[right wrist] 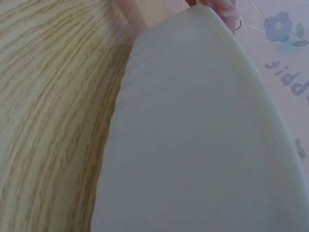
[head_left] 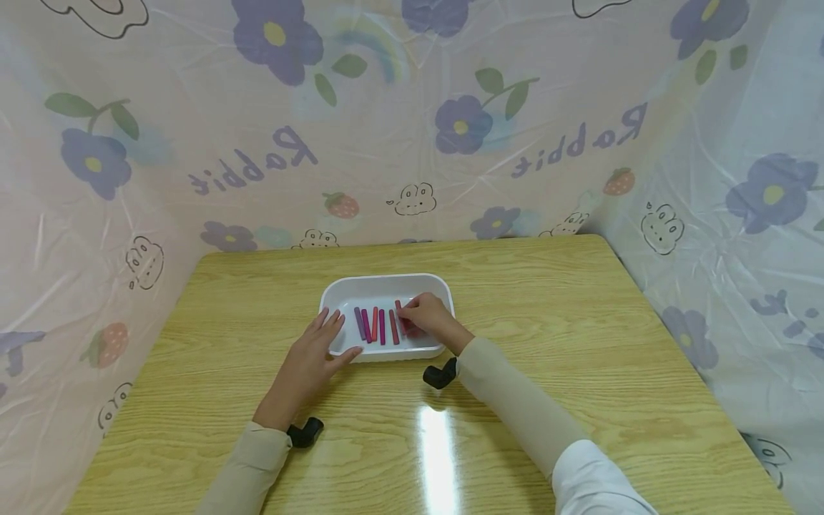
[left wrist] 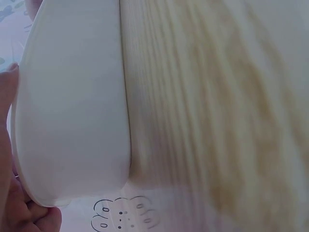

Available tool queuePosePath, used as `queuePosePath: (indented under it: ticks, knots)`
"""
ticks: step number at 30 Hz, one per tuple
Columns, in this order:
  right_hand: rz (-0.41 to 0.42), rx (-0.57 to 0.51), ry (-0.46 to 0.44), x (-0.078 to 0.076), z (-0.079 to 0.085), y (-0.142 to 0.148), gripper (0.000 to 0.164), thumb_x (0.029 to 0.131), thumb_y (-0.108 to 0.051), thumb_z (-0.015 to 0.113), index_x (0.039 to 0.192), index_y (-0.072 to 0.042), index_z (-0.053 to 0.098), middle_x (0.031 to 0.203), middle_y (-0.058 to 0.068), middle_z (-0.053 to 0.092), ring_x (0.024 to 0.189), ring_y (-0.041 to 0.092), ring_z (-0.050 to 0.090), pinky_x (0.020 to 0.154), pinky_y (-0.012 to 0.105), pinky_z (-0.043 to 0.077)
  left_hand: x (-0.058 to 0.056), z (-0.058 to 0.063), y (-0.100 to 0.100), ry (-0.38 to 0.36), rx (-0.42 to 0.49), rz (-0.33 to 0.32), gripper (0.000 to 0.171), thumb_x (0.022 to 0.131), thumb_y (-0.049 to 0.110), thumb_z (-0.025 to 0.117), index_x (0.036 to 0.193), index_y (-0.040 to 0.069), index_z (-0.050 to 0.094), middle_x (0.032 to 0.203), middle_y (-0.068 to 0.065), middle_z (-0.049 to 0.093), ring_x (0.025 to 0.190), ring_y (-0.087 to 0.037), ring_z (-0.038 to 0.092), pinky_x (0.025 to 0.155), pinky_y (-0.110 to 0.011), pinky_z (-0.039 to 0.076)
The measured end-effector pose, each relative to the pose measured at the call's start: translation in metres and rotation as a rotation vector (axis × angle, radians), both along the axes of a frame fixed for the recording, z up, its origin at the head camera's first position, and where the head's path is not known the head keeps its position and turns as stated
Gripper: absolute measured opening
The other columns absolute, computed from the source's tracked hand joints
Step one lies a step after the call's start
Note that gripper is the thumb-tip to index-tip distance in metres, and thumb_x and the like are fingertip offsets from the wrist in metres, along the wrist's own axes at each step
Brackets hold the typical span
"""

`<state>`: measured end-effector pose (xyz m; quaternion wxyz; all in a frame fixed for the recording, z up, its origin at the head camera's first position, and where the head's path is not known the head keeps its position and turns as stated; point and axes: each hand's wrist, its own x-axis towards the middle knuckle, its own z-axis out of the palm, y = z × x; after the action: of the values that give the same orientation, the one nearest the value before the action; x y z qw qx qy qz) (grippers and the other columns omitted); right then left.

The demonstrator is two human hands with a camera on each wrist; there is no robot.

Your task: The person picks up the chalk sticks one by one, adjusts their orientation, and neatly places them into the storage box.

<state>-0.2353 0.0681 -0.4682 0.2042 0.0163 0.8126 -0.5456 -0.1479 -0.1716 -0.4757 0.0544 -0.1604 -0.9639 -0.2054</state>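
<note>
A white tray (head_left: pixel 386 285) with raised sides stands on the table, holding a row of slim crayon-like sticks (head_left: pixel 383 327) in purple, magenta, red and dark red. At its left end my left hand (head_left: pixel 310 357) holds the rim, fingers over the left side and thumb along the front edge. The left wrist view shows fingers (left wrist: pixel 38 217) bent at the tray's corner. Over the right end of the row, my right hand (head_left: pixel 430 315) pinches a reddish stick (head_left: pixel 398 305) between thumb and forefinger. Its palm hides part of the tray's right end.
The wood-grain table (head_left: pixel 547 307) stretches around the tray on all sides. A printed curtain (head_left: pixel 386 143) with flowers and rabbits hangs behind and beside it. Black wrist mounts (head_left: pixel 440 373) stick out from both sleeves near the tabletop.
</note>
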Motion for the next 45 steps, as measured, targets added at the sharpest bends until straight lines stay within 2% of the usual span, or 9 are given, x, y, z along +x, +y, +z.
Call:
queuePosePath:
  ticks: [14, 30, 45]
  knots:
    - [0.005, 0.0, -0.019, -0.0013, -0.0067, -0.0029, 0.017, 0.089, -0.013, 0.063, 0.088, 0.004, 0.064, 0.071, 0.012, 0.065, 0.06, 0.016, 0.062, 0.057, 0.029, 0.055, 0.0007, 0.0022, 0.0006, -0.017, 0.001, 0.002, 0.086, 0.084, 0.07, 0.041, 0.143, 0.009, 0.036, 0.148, -0.004, 0.031, 0.14, -0.021, 0.012, 0.109, -0.046, 0.023]
    - [0.005, 0.002, -0.032, -0.0006, -0.0055, -0.0034, 0.017, 0.089, -0.013, 0.063, 0.085, 0.004, 0.062, 0.069, 0.013, 0.065, 0.058, 0.016, 0.062, 0.055, 0.029, 0.055, -0.0013, -0.0007, 0.0003, -0.019, 0.001, 0.007, 0.088, 0.083, 0.073, 0.038, 0.143, 0.009, 0.036, 0.148, -0.004, 0.031, 0.141, -0.02, 0.011, 0.109, -0.047, 0.022]
    - [-0.008, 0.011, -0.009, 0.0006, -0.0054, -0.0045, 0.02, 0.09, -0.016, 0.062, 0.086, 0.004, 0.062, 0.075, 0.012, 0.063, 0.065, 0.017, 0.062, 0.056, 0.028, 0.055, -0.0008, 0.0016, 0.0012, -0.021, -0.001, 0.003, 0.088, 0.083, 0.072, 0.039, 0.143, 0.008, 0.035, 0.149, -0.005, 0.031, 0.141, -0.021, 0.012, 0.109, -0.047, 0.023]
